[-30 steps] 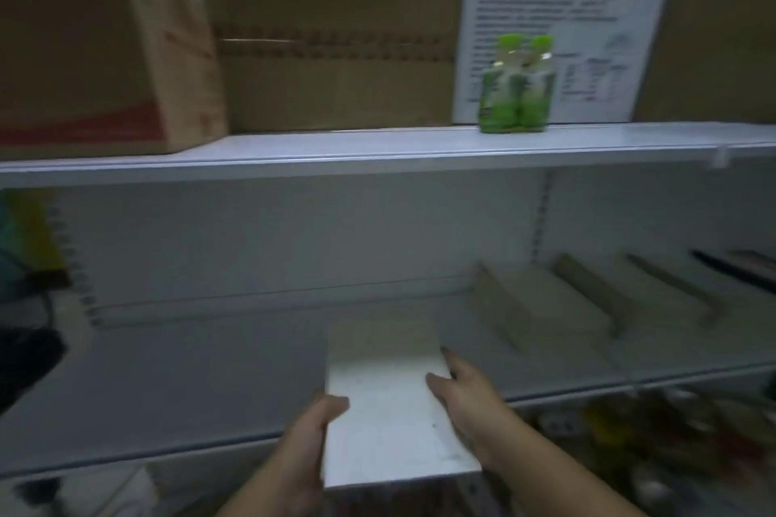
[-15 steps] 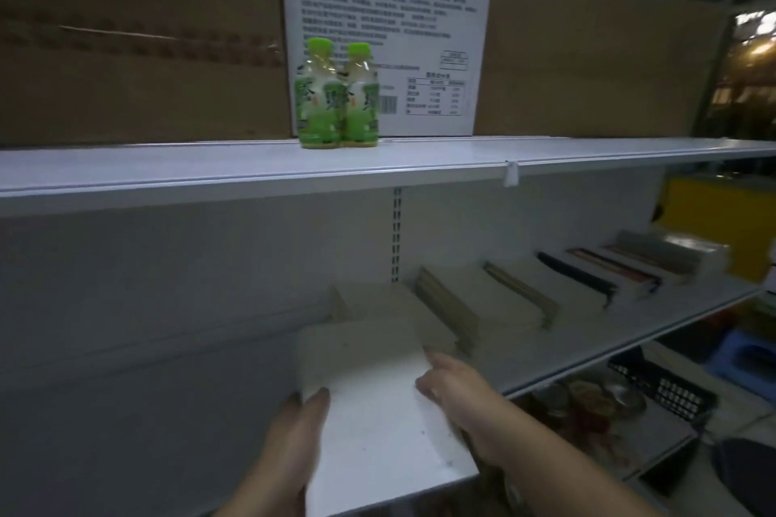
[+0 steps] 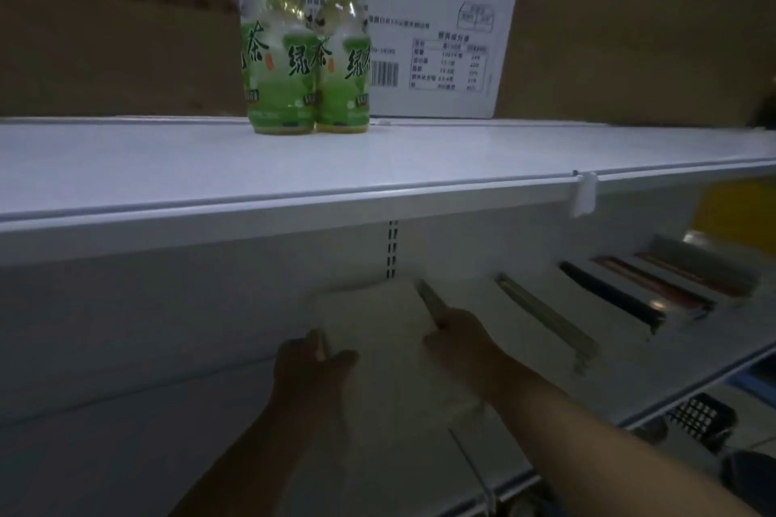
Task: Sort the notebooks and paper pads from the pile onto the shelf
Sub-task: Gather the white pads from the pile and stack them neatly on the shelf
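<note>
A pale paper pad [image 3: 390,342] lies on the lower white shelf [image 3: 126,453], under the upper shelf. My left hand [image 3: 310,374] grips its left edge, thumb on top. My right hand [image 3: 460,342] holds its right edge, fingers curled over the side. To the right, several pads and notebooks [image 3: 546,315] lean in a row, some with dark and red spines [image 3: 609,294].
Two green tea bottles [image 3: 306,50] stand on the upper shelf [image 3: 378,164] before a white printed carton [image 3: 420,13] and brown cardboard boxes [image 3: 105,46]. A clear price tag clip [image 3: 585,193] hangs from the shelf edge. A black basket [image 3: 699,418] sits below at right.
Both hands have pushed the pad forward and deeper onto the lower shelf, next to the leaning row. The view has moved closer and to the right.
</note>
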The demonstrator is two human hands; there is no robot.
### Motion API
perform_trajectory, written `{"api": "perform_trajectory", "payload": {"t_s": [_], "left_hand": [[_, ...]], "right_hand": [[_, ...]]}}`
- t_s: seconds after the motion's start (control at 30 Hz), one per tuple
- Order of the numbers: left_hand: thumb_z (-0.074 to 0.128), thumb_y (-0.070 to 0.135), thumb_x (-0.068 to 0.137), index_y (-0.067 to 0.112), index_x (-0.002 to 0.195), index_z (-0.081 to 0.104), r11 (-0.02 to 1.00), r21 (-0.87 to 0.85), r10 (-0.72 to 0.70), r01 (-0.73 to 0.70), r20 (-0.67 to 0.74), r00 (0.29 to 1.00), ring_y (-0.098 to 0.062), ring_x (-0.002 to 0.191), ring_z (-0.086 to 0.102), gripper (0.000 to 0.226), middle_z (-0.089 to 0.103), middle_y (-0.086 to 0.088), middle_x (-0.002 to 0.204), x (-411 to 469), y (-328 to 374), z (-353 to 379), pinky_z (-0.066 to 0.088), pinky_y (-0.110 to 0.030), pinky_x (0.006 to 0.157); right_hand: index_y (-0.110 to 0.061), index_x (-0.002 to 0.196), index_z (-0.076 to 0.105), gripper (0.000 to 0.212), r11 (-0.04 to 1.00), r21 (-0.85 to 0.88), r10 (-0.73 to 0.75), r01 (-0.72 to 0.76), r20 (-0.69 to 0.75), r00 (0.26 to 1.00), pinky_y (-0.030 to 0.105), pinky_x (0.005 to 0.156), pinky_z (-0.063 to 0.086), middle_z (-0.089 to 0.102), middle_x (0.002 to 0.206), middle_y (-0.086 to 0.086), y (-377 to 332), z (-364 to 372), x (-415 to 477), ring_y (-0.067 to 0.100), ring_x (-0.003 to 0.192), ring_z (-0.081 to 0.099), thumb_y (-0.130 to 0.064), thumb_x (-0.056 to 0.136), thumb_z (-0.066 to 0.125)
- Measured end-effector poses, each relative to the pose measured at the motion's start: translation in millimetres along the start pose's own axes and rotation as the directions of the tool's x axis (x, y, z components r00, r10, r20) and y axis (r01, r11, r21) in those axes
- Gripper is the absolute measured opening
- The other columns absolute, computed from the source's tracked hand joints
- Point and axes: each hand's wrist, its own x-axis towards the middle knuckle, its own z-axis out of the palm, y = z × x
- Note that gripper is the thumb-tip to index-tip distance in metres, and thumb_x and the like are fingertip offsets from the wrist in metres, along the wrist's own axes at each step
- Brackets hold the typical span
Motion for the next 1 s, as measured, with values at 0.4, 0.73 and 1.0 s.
{"api": "perform_trajectory", "payload": {"t_s": [0.4,0.73,1.0], "left_hand": [[0.069,0.035,0.082,0.008,0.107,0.070,0.855,-0.338,-0.381,0.394,0.108,0.918,-0.030,0.092,0.068,0.037,0.073,-0.016,0.100,25.6,-5.7,24.2,0.054,-0.040,0.084],[0.076,0.035,0.075,0.004,0.112,0.066,0.852,-0.341,-0.388,0.399,0.102,0.916,-0.028,0.089,0.071,0.050,0.074,-0.013,0.098,24.5,-8.4,13.1,0.056,-0.037,0.074],[0.070,0.022,0.081,0.005,0.112,0.065,0.896,-0.275,-0.319,0.349,0.149,0.936,-0.024,0.087,0.069,0.035,0.072,-0.011,0.100,17.3,-7.7,14.1,0.055,-0.032,0.075]], "right_hand": [[-0.015,0.127,0.056,0.068,0.925,0.317,0.098,-0.210,0.336,0.937,0.031,0.069,0.057,0.065,0.113,0.004,31.8,21.6,47.2,0.021,0.089,0.065,-0.042,0.069,0.081],[-0.010,0.124,0.059,0.056,0.947,0.305,0.008,-0.096,0.278,0.961,0.017,0.048,0.039,0.064,0.116,0.008,44.8,22.7,51.9,0.017,0.080,0.057,-0.040,0.079,0.073],[-0.019,0.122,0.061,0.062,0.952,0.299,-0.009,-0.072,0.259,0.966,0.037,0.088,0.053,0.067,0.112,0.002,42.3,24.7,43.5,0.022,0.095,0.064,-0.051,0.071,0.075]]}}
